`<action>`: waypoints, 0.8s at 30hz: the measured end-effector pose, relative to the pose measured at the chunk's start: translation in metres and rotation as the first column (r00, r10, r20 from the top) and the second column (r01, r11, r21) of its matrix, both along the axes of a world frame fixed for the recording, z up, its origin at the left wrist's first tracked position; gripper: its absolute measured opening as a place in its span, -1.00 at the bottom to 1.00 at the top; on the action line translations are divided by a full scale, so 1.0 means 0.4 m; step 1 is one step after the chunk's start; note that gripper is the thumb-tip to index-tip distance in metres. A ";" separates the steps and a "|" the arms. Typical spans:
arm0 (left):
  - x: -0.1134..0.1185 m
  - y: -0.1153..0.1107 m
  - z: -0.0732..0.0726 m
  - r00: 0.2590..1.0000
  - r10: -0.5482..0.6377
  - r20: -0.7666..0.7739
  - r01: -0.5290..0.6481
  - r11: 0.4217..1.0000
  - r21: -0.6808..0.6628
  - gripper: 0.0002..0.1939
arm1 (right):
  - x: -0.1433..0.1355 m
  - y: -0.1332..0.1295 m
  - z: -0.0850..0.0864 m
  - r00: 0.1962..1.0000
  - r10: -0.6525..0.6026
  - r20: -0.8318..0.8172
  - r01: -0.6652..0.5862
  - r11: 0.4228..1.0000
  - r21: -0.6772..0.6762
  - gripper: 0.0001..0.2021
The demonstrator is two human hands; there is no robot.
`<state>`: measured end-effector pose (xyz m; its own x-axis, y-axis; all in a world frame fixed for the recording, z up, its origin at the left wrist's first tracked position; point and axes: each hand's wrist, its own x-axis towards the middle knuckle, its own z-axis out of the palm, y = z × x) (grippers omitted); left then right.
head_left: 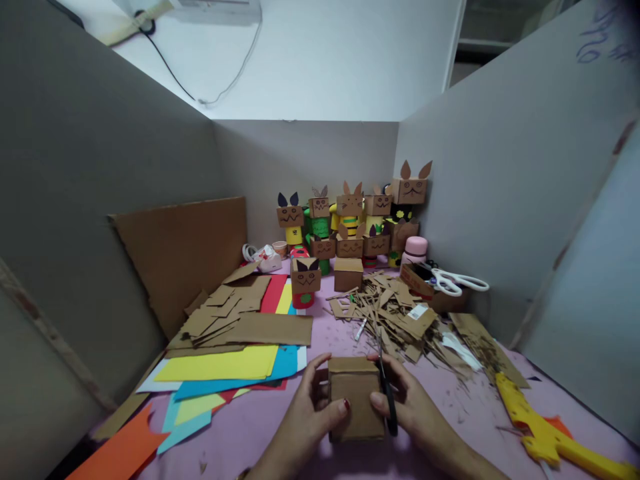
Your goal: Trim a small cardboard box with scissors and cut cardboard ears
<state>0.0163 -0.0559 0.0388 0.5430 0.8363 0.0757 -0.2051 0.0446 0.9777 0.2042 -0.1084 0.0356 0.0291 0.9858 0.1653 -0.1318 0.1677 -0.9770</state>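
A small brown cardboard box [356, 400] is held near the front middle of the table. My left hand [311, 408] grips its left side, the thumb lying on the face turned to me. My right hand [411, 405] holds its right side, thumb at the edge. Black-handled scissors [389, 400] are also in my right hand, along the box's right side, with the blades pointing away from me. The fingers of both hands are curled behind the box and partly hidden.
Cardboard scraps [395, 307] lie behind my right hand, with a yellow glue gun [545, 427] at right. Coloured paper [220, 363] and cardboard sheets [270, 329] cover the left. Several box-headed figures [350, 207] and a pink bottle [415, 250] stand at the back.
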 end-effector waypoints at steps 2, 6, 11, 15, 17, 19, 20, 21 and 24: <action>0.000 0.002 -0.004 1.000 0.008 0.027 -0.008 1.000 0.015 -0.20 | 0.000 0.003 -0.001 1.000 0.003 -0.011 -0.003 1.000 0.001 -0.41; 0.001 0.004 -0.001 0.996 0.048 0.073 -0.051 0.998 0.032 -0.23 | 0.005 0.012 -0.008 0.996 -0.066 0.065 0.063 0.997 0.040 -0.42; -0.005 0.019 0.003 0.981 0.178 0.082 -0.187 0.974 0.125 -0.28 | 0.033 0.026 -0.024 0.855 -0.339 0.392 0.316 0.940 0.124 -0.54; -0.010 0.032 -0.009 0.970 0.226 0.086 -0.240 0.948 0.210 -0.26 | 0.068 0.026 -0.036 0.621 -0.392 0.679 0.318 0.917 0.239 -0.47; -0.016 0.033 -0.016 0.970 0.237 0.051 -0.242 0.933 0.265 -0.27 | 0.089 0.023 -0.037 0.472 -0.410 0.780 0.308 0.906 0.291 -0.43; -0.025 0.030 -0.022 0.964 0.264 -0.039 -0.233 0.902 0.365 -0.29 | 0.111 0.021 -0.035 0.338 -0.410 0.847 0.304 0.899 0.314 -0.42; -0.031 0.028 -0.024 0.952 0.293 -0.087 -0.226 0.866 0.446 -0.29 | 0.122 0.020 -0.034 0.285 -0.404 0.869 0.306 0.898 0.317 -0.43; -0.037 0.026 -0.026 0.935 0.330 -0.129 -0.211 0.811 0.546 -0.28 | 0.133 0.020 -0.033 0.247 -0.394 0.885 0.299 0.900 0.317 -0.45; -0.048 0.019 -0.027 0.875 0.447 -0.184 -0.091 0.526 0.846 -0.18 | 0.159 0.019 -0.035 0.221 -0.369 0.903 0.275 0.912 0.305 -0.51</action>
<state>-0.0028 -0.0483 0.0279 0.4352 0.6283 0.6449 0.2813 -0.7753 0.5655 0.2676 -0.1010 0.0214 0.1227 0.9178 0.3775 0.9312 0.0251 -0.3638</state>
